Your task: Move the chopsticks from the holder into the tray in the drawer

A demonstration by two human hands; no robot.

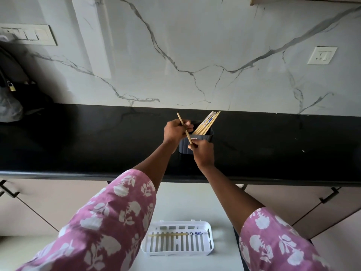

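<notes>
Pinching one chopstick point(184, 127) at two places, both hands are sharing a single stick: the right hand point(202, 152) is closing its fingertips point(191, 146) on the lower end, and the left hand point(175, 132) is curling its fingers point(188, 124) around the shaft higher up, with the top end projecting above the knuckles. The stick is sitting tilted, crossing in front of the holder's near rim.

Behind the hands, the dark ribbed holder point(203, 138) is standing on the black countertop point(273, 145), near the marble backsplash point(195, 55). The remaining chopsticks point(207, 123) are leaning together toward the right, with their tops fanning out above the rim; some are carrying blue patterning.

Below the counter edge, the open drawer point(220, 202) is presenting a white slotted tray point(209, 249), and one chopstick point(172, 234) is already lying crosswise in it. The transfer therefore appears to be at an early stage.

Handling judgement: the sticks are looking like light, rigid wood or bamboo, thin and smooth, so they are likely to roll or slide in a loose grip. Holding near mid-length is giving the best balance; an end grip is letting the far tip swing. Because the remaining sticks are leaning against one another, lifting one is risking disturbance to its neighbours. Laying each stick across the tray slots, not along them, is advisable, since a thin tip could drop through.
</notes>
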